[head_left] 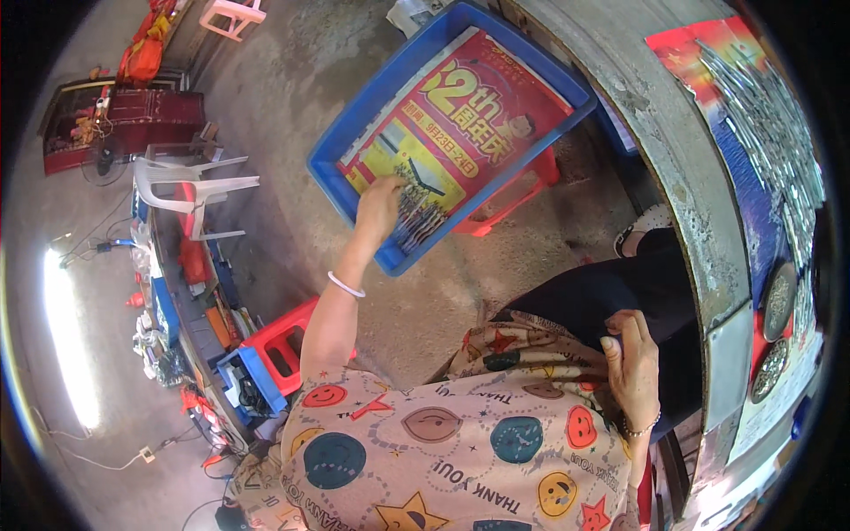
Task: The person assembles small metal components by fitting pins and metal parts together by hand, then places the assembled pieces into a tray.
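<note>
My left hand (379, 209), with a pale bangle on its wrist, reaches into a blue plastic bin (329, 184). Its fingers are bent together at the edge of a row of slim metal pieces (420, 219) in the bin's near corner; whether one is between the fingertips is hidden. Beneath them a red and yellow printed sheet (505, 106) lines the bin. A dark, angled slim piece (428, 185) rests on the sheet just past my fingers. Over my lap at the right, my right hand (634, 372) is curled, its thumb near the fingers; anything inside is hidden.
A red plastic stool (513, 193) stands under the bin. Along the right runs a worn workbench (699, 190) with a pile of slim metal rods (766, 133) and two dark oval pieces. White chair (190, 195), red stool (288, 341) and blue crate (248, 385) stand left.
</note>
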Available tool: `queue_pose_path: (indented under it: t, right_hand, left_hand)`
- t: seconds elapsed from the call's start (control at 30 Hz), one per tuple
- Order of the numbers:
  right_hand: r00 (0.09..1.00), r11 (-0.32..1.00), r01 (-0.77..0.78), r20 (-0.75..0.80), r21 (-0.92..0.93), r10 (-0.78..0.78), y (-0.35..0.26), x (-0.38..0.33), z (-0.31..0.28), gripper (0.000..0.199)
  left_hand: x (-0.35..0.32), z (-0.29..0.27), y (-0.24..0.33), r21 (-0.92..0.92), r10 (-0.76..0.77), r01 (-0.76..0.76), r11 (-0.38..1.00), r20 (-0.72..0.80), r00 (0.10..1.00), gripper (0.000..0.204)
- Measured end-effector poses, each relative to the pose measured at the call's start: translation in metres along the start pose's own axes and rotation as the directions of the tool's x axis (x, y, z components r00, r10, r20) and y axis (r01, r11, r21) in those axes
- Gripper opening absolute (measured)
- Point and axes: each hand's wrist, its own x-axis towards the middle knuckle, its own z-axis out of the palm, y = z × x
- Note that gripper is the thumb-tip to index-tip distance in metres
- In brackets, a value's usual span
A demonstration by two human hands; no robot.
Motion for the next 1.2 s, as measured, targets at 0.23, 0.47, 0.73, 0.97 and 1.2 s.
queue_pose_path:
  t: [0.23, 0.47, 0.73, 0.97, 1.2]
  right_hand:
    - [1.000, 0.997, -0.013, 0.018, -0.072, 0.014, 0.008, -0.004, 0.004, 0.028]
    - [1.000, 0.991, 0.013, 0.027, -0.131, -0.010, 0.015, -0.002, 0.009, 0.022]
    - [0.999, 0.984, -0.006, -0.038, -0.179, 0.000, 0.028, -0.015, -0.005, 0.022]
    - [0.998, 0.986, 0.057, -0.017, -0.156, -0.060, 0.048, -0.025, 0.019, 0.030]
    - [0.993, 0.964, -0.071, -0.108, -0.256, 0.044, 0.048, -0.059, 0.027, 0.027]
  left_hand:
    - [-0.020, 0.002, 0.016, -0.013, -0.039, 0.043, 0.999, 0.233, 0.972, 0.017]
    - [-0.025, -0.003, 0.020, 0.024, 0.015, -0.021, 0.999, 0.215, 0.976, 0.019]
    - [-0.005, -0.020, 0.096, 0.055, 0.184, -0.188, 0.981, 0.066, 0.981, 0.018]
    - [-0.021, -0.060, 0.314, -0.985, 0.587, 0.145, 0.089, 0.170, 0.792, 0.050]
    - [-0.003, -0.061, 0.457, -0.926, 0.994, 0.361, -0.109, -0.099, 0.046, 0.071]
